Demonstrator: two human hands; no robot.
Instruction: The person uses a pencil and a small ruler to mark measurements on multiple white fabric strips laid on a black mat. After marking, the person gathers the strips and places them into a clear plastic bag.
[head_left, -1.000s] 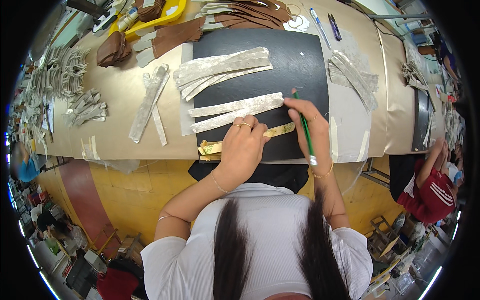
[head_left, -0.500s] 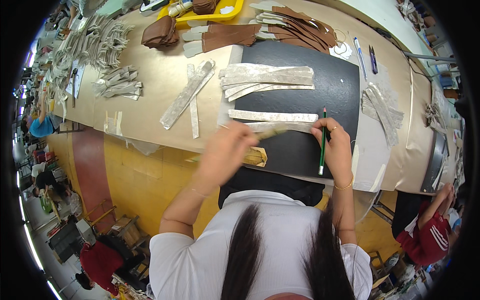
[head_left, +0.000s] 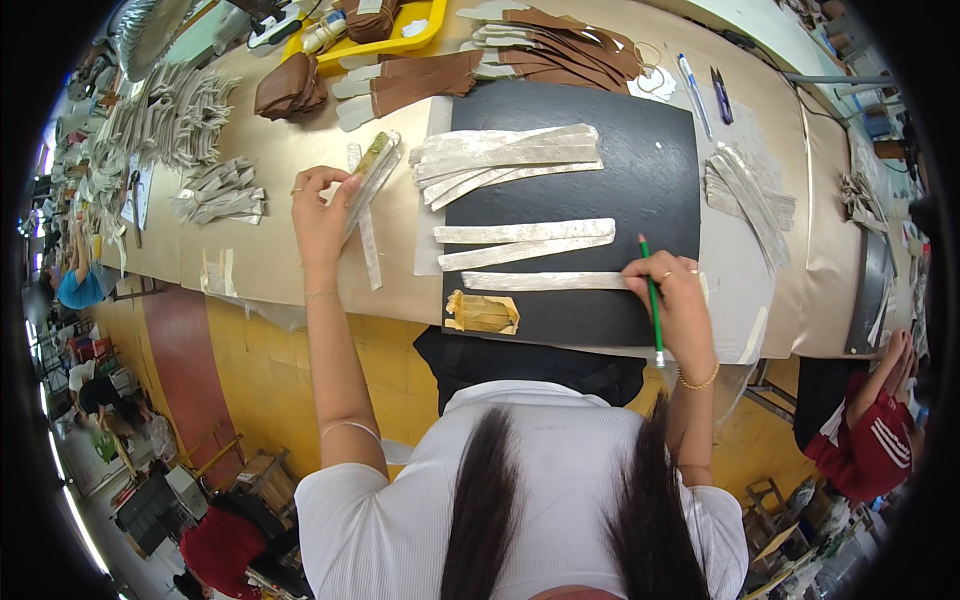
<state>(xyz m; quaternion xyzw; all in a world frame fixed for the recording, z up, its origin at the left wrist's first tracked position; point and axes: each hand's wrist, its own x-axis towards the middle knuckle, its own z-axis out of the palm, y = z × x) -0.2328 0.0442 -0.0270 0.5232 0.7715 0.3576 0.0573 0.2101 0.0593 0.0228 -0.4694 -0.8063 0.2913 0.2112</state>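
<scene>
My left hand (head_left: 325, 208) is closed at the near end of a narrow yellowish strip (head_left: 372, 153), which lies along a stack of silvery-grey strips (head_left: 382, 182). Between the fingers of my right hand (head_left: 672, 292) is a green pencil (head_left: 655, 312), its tip pointing away from me. The same hand's fingertips touch the right end of a single grey strip (head_left: 545, 281) on the black board (head_left: 640, 195). Two more single strips (head_left: 525, 231) lie farther up the board, below a fanned pile of strips (head_left: 510, 155). A yellow taped patch (head_left: 483, 312) sits at the board's near left.
Brown pieces with pale ends (head_left: 410, 82) and a yellow tray (head_left: 420, 45) are at the back. Grey bundles (head_left: 180, 115) lie far left, another strip pile (head_left: 750, 205) right. A blue pen (head_left: 694, 95) and thread snips (head_left: 721, 95) lie back right. Other people sit around.
My left hand has moved left with the yellowish strip, from the board to the grey stack. My right hand has moved slightly nearer and right, and a grey strip now lies nearer on the board.
</scene>
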